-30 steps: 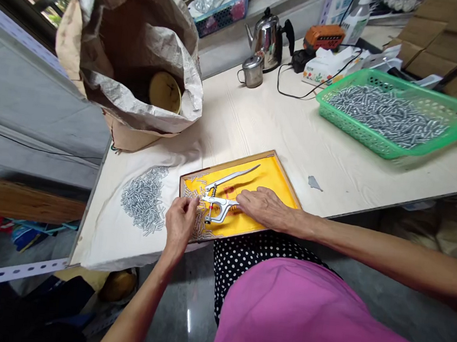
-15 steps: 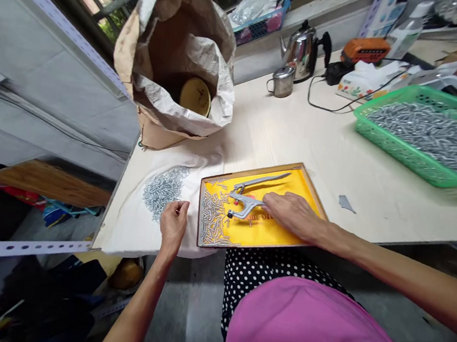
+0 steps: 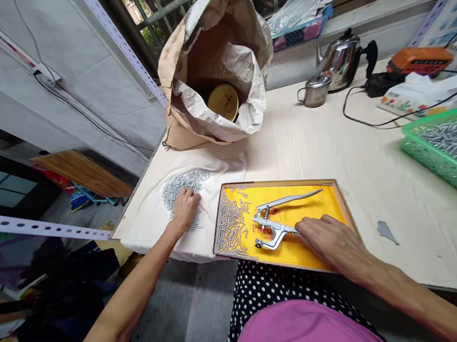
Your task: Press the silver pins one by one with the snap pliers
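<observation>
My left hand (image 3: 186, 207) rests at the right side of a pile of small silvery metal pieces (image 3: 178, 185) on a white cloth (image 3: 137, 224). Its fingers are curled down among them; whatever the fingertips hold is hidden. My right hand (image 3: 327, 238) is closed round one handle of silver spring-loaded pliers (image 3: 281, 231), whose other handle stands apart. The pliers are over a shallow tray (image 3: 347, 208) with a yellow lining. Similar small metal pieces (image 3: 231, 225) lie scattered along the tray's left end.
A large paper sack (image 3: 179, 128) with a round yellowish thing inside stands behind the cloth. Farther right are a metal cup (image 3: 317, 91), a kettle (image 3: 341, 63), an orange battery (image 3: 420, 60) and a green basket (image 3: 437, 160) of metal parts. A grey scrap (image 3: 386, 231) lies right of the tray.
My left hand has moved from the pile's near edge onto the pieces, fingers now down among them. My right hand keeps hold of the pliers. The camera view has swung left.
</observation>
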The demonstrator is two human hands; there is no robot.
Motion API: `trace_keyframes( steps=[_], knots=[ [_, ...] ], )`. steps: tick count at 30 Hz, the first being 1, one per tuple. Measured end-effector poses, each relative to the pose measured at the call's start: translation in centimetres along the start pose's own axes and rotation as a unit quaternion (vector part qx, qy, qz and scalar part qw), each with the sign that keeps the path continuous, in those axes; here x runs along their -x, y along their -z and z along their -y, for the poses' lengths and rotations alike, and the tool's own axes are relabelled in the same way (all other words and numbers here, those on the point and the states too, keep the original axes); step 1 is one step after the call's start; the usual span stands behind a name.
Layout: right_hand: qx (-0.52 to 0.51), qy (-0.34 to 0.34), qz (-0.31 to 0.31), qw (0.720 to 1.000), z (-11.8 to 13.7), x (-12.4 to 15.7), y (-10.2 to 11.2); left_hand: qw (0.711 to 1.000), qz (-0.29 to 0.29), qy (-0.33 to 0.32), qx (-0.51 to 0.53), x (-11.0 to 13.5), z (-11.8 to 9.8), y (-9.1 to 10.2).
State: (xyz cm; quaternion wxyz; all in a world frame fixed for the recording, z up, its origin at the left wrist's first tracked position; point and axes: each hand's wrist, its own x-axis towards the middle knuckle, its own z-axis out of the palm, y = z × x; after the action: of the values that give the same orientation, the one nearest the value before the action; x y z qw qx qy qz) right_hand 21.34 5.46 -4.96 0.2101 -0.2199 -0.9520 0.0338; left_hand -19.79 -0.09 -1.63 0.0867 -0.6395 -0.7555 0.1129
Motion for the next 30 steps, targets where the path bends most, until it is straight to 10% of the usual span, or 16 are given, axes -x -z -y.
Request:
trace_keyframes(
  steps=[7,12,15,22,30],
  knots=[
    [0.021,-0.020,0.002,1.000,-1.4,1.0,0.2,0.990,0.054,-0.113,-0.061,-0.9,1.2,0.5],
    [-0.012,-0.110,0.093,0.990,-1.3,2.5,-0.6,0.993,-0.026,-0.085,0.083,-1.0,0.8,1.5],
    [-0.031,-0.156,0.160,0.974,-1.0,2.4,-1.0,0.952,-0.080,0.011,0.297,0.2,-3.0,3.3],
    [-0.023,-0.092,0.127,0.987,-0.5,1.7,0.3,0.780,0.099,0.078,0.613,4.7,-15.0,6.2],
    [0.017,-0.094,0.100,0.990,-0.3,1.5,1.3,0.774,0.076,0.051,0.627,5.5,-18.7,5.2]
  ],
)
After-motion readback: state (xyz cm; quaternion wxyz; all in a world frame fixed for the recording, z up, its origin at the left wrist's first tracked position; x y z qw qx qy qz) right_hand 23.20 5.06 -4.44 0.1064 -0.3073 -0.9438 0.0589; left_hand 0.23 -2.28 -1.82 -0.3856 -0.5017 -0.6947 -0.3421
